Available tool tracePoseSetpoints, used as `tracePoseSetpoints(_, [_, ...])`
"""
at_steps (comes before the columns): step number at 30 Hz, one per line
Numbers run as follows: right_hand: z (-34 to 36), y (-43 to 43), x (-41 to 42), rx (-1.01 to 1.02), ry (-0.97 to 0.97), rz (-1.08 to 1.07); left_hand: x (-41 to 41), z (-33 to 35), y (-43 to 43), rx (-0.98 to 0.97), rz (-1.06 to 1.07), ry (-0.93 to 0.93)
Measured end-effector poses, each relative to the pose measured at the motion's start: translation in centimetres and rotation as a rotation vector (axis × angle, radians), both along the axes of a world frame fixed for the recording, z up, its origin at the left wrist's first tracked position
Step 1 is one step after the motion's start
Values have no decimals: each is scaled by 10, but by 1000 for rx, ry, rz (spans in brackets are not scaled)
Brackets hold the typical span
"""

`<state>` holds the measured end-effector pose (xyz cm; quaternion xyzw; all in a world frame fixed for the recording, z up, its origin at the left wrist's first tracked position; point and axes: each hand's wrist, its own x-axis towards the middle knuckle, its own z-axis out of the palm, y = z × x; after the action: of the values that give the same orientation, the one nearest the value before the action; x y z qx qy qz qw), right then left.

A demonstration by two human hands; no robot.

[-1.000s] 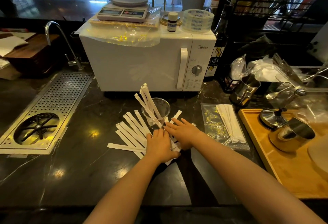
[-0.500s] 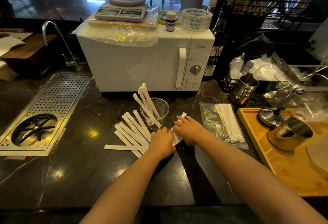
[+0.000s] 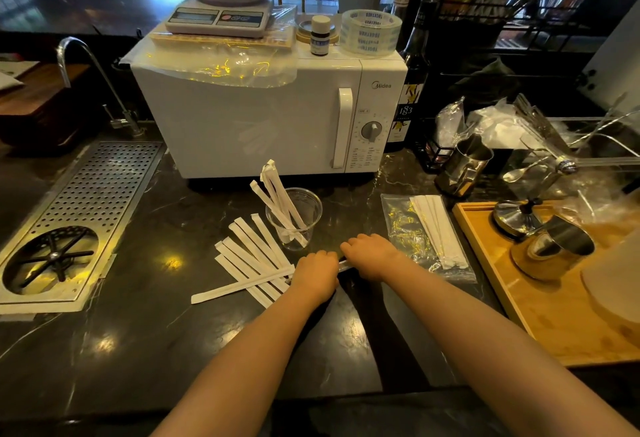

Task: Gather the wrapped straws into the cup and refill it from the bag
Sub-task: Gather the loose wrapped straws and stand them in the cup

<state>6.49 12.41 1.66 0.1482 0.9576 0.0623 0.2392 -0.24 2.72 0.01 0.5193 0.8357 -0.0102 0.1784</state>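
Your two hands sit side by side on a dark stone counter, knuckles up. Your left hand [image 3: 317, 272] is curled into a loose fist over the near ends of a fan of wrapped straws [image 3: 251, 256], which spread away from those fingers to the left and lie flat on the counter. Your right hand [image 3: 372, 254] is also curled, just beside the left, and a short white end shows in the gap between them. It looks as though both hands are closing on a bunch of straws, but your fingers are tucked under, so I cannot tell how many you actually hold.

Just beyond your fingertips stands a clear plastic cup [image 3: 294, 218]. A few wrapped straws already lean inside it, tilted up and to the left. So the gathering is begun, not finished: most of the loose straws are still on the counter.

To the right of your right hand lies a clear plastic bag [image 3: 403, 228], flat, with a stack of wrapped straws inside. It appears untouched, so the refill step is still ahead of you.
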Motion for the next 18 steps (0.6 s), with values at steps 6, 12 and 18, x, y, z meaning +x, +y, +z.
tracePoseSetpoints(6, [-5,-3,7,-25,-8,-46,6,-3,-1,-3,-26,-37])
tracePoseSetpoints(12, [0,-9,14,25,5,-53,12,2,-3,-36,13,-104])
tracePoseSetpoints(18, [24,-24,24,164,55,67,20,25,-5,31,169,-536])
